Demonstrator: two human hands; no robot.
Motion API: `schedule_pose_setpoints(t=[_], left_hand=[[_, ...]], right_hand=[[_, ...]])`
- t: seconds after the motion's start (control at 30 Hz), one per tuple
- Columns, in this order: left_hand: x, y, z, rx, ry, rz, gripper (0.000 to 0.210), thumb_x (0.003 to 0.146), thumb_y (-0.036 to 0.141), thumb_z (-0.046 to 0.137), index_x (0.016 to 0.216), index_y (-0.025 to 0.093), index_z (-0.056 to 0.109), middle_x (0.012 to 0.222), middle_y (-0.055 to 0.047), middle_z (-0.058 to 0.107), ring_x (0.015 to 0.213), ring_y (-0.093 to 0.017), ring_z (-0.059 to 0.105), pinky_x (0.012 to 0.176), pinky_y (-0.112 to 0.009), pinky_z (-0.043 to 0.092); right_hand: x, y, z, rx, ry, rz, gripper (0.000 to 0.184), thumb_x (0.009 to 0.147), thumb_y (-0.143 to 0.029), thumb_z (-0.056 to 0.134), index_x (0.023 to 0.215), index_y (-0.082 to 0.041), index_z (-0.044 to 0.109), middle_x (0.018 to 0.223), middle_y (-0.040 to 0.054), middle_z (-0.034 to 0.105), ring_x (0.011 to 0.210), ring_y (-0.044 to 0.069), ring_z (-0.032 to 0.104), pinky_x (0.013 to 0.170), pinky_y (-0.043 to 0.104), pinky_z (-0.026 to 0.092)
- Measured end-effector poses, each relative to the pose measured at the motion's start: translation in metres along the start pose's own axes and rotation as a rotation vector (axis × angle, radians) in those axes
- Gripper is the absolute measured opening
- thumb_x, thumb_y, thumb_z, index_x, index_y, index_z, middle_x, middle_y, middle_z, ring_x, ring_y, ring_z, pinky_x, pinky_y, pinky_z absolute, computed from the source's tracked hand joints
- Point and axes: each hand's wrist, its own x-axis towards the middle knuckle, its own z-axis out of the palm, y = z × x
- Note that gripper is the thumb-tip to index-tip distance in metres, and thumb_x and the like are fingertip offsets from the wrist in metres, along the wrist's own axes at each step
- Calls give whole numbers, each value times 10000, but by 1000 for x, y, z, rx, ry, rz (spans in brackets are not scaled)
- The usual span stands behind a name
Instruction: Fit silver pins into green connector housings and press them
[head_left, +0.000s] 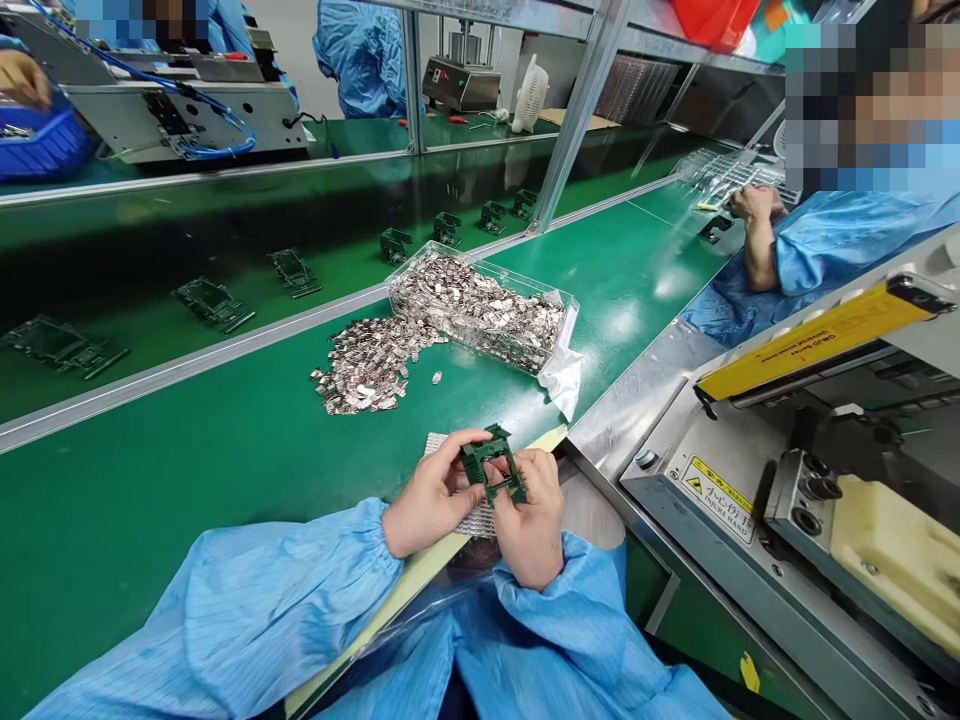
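Observation:
Between my two hands is a green circuit board (pixel 491 466) with cut-out openings, raised just above the bench edge. My left hand (pixel 435 495) pinches its left side between thumb and fingers. On the right side, my right hand (pixel 531 520) grips the board, its thumb at the lower edge. A silvery tray of small parts (pixel 474 522) lies under my hands, mostly hidden by them. Farther back, a clear plastic box (pixel 517 355) is full of small metal pieces. Beside it on the green mat, more metal pieces (pixel 367 365) are heaped loose.
Circuit boards (pixel 214 300) are spaced along the dark green strip behind a metal rail (pixel 202 363). To my right stands a machine (pixel 720 500) with a yellow bar. A co-worker's hand (pixel 757 205) is at the far right. A white bag (pixel 562 380) hangs by the box.

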Motion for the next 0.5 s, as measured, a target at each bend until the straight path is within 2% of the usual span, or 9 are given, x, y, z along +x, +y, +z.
schedule_pose_setpoints(t=[0.27, 0.4, 0.5], left_hand=[[-1, 4, 0, 33, -2, 2, 440, 778, 218, 669, 1198, 211, 536, 1166, -88, 588, 902, -177, 646, 769, -265, 545], [-2, 1, -1, 70, 5, 15, 448, 772, 258, 690, 1197, 212, 556, 1137, -79, 576, 700, -110, 572, 620, -222, 499], [-1, 1, -1, 48, 22, 13, 462, 770, 290, 705, 1196, 215, 544, 1139, -80, 567, 655, -93, 540, 572, -210, 469]], right_hand=[[1, 5, 7, 204, 34, 166, 140, 858, -257, 612, 726, -217, 586, 847, 35, 505, 811, 195, 527, 688, 317, 431], [2, 6, 9, 327, 90, 224, 177, 813, -270, 662, 709, -214, 530, 828, 18, 494, 771, 178, 502, 644, 285, 410], [7, 6, 5, 435, 46, 264, 189, 804, -279, 662, 708, -212, 514, 814, 12, 501, 748, 168, 497, 652, 279, 415]])
